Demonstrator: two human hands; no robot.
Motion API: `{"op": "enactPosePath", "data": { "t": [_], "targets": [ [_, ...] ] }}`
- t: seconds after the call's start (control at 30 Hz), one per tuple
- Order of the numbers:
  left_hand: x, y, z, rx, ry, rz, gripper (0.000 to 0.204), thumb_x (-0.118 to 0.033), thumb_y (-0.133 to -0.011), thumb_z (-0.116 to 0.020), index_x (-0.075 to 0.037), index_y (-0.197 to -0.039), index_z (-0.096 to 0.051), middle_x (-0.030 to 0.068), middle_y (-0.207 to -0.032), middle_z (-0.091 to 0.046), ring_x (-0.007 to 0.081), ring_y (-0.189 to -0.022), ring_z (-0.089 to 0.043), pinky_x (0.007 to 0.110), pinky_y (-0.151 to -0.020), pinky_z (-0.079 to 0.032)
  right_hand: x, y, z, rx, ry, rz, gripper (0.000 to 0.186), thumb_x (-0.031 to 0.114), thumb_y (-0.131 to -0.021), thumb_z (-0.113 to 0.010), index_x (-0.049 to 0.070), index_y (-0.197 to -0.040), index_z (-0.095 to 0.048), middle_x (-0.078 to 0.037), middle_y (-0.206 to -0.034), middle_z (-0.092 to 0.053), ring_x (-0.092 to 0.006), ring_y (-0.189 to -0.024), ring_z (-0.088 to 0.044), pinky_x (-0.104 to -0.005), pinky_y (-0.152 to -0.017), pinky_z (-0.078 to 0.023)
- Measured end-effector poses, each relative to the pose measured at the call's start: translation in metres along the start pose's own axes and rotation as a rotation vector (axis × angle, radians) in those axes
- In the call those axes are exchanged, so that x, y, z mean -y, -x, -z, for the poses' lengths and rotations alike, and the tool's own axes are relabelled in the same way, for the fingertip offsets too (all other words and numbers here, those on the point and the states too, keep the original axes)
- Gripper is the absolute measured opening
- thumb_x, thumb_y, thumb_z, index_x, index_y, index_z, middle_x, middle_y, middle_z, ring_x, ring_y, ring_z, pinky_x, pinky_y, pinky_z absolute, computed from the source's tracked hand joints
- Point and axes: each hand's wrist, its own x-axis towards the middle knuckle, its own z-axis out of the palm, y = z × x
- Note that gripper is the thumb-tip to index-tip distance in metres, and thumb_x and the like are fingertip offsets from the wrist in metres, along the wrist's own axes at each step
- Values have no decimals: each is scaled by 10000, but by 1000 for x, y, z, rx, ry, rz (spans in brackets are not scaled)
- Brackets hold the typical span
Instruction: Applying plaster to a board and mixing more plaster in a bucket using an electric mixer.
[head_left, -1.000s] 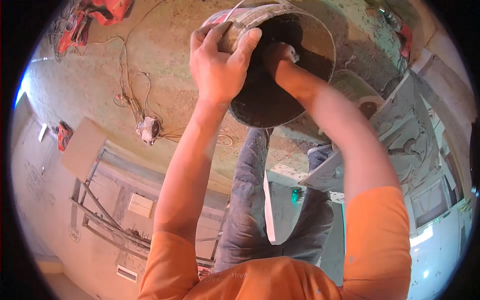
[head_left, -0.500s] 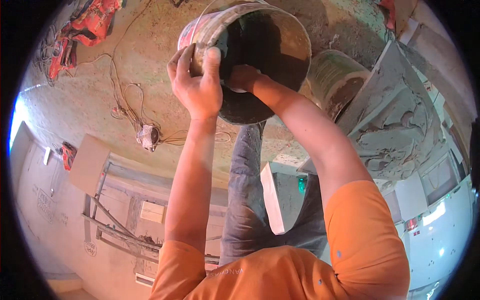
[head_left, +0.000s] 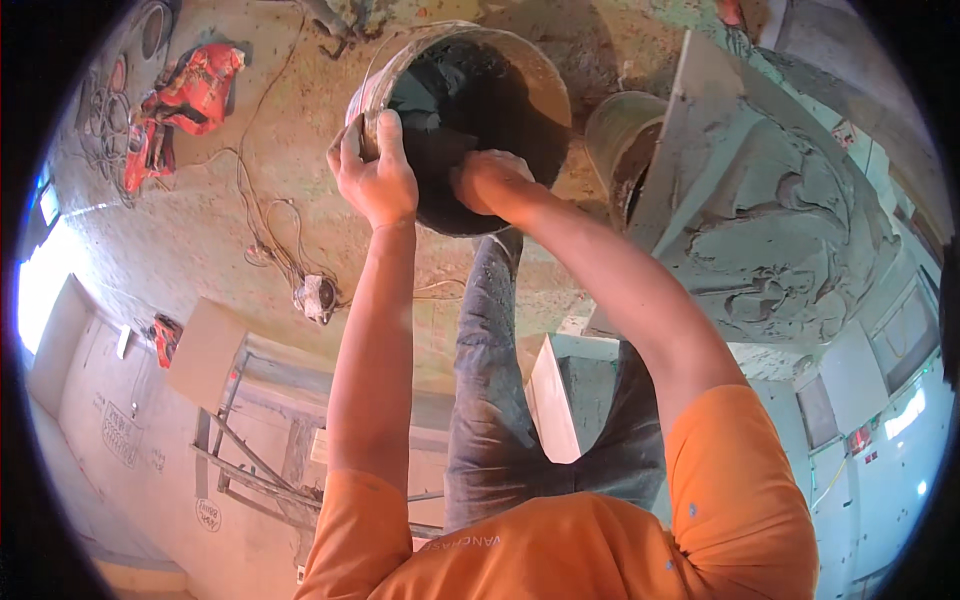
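A tipped bucket (head_left: 545, 100) is in front of me, its mouth turned toward me. My left hand (head_left: 375, 175) grips its left rim, thumb over the edge and fingers around the outside. Grey wet mortar (head_left: 430, 85) clings to the dark inside. My right hand (head_left: 492, 182) reaches into the mouth, fingers curled closed. A dark flat shape shows beside those fingers, but shadow hides what it is.
A second bucket (head_left: 600, 140) lies at the right beside a large board (head_left: 690, 120) heaped with grey mortar (head_left: 780, 240). Red sacks (head_left: 200, 90) and a cable (head_left: 245, 190) lie on the floor at left. A pale box (head_left: 555, 395) stands by my legs.
The bucket's mouth shows lower and farther left, and more of the grey mortar inside is visible. My right hand has drawn back a little toward the mouth. My left hand keeps its hold.
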Motion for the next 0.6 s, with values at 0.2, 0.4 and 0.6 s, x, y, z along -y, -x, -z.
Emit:
{"op": "enactPosePath", "data": {
  "t": [0.2, 0.4, 0.6],
  "targets": [
    [-15, -1, -11, -69, -75, 8, 512, -434, -866, -767, -31, -1180, -721, 173, -1218, -622, 313, -1120, -621, 403, -989, -482, -23, 90, 51, -214, -19, -32, 438, 376, -990, -479, -13, -994, -681, -235, -882, -722, -429, -867, -707, -549, -798, -566],
    [-21, 4, -6, 95, -110, -56, 433, -420, -945, -659, -58, -1168, -740, 180, -1139, -704, 301, -1069, -667, 405, -944, -499, -95, 271, 110, -449, -42, -82, 261, 267, -983, -563, 11, -1022, -599, -215, -749, -673, -414, -674, -678, -516, -601, -537],
    [103, -80, 104, 489, -41, 126, 557, -390, -1064, -521, 12, -1449, -532, 165, -1465, -559, 270, -1360, -508, 370, -1152, -379, -158, 500, 139, -907, -87, -293, 162, 159, -927, -644, 6, -894, -603, -160, -714, -611, -354, -590, -601, -399, -541, -487]
  ]
}}
